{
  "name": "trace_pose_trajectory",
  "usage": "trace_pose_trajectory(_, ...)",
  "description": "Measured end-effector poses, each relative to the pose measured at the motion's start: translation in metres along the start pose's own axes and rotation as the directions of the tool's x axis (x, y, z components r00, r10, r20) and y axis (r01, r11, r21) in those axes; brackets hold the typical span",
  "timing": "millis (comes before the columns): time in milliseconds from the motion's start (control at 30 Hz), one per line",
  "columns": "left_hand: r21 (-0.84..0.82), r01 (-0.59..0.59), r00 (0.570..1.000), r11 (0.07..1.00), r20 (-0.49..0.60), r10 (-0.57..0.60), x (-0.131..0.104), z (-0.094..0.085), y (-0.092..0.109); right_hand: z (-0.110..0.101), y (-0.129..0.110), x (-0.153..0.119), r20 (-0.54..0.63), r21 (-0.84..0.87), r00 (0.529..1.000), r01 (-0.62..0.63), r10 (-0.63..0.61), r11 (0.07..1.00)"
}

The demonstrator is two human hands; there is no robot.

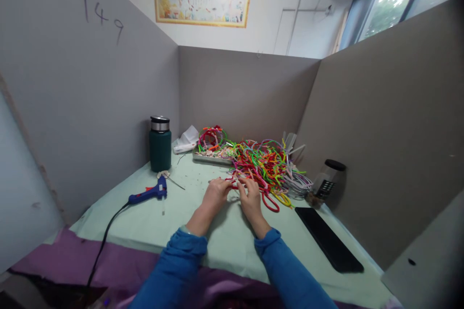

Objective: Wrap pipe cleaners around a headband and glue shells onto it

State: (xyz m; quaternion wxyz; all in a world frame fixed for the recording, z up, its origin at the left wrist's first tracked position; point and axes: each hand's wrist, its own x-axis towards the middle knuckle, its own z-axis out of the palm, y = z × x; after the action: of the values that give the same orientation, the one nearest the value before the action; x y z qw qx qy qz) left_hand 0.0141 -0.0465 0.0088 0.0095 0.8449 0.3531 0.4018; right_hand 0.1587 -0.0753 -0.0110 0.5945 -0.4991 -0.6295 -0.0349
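Over the middle of the table, my left hand [216,195] and my right hand [251,199] are close together, fingers closed in a pinch. Between them is a thin red cord-like strip [234,187], gripped from both sides; its exact shape is partly hidden by the fingers. Just beyond my hands lies a tangled heap of coloured strips [263,157] in red, green, orange, pink and other colours. A red loop [271,204] sticks out of it near my right hand.
A shallow tray [210,159] with bits and coloured rings stands behind. Left are a blue glue gun [148,195], its cord over the front edge, and a green bottle [160,148]. Right are a tilted clear jar [324,184] and a flat black slab [328,240]. Grey partitions enclose the table.
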Motion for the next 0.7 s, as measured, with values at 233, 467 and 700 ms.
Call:
trace_pose_trajectory(233,-0.121,0.177,0.979,0.977,-0.075,-0.187,0.002,-0.002,0.000,0.004,-0.005,-0.004,0.152,0.080,0.988,0.012,-0.024,0.997)
trace_pose_trajectory(467,-0.225,0.299,0.941,0.927,-0.091,-0.326,0.004,-0.005,0.000,0.010,0.001,-0.005,0.167,0.177,0.986,-0.016,-0.014,0.984)
trace_pose_trajectory(700,-0.296,0.327,0.942,0.897,0.025,-0.335,0.005,-0.006,0.004,0.014,0.001,-0.009,0.245,0.123,0.969,-0.028,-0.003,0.992)
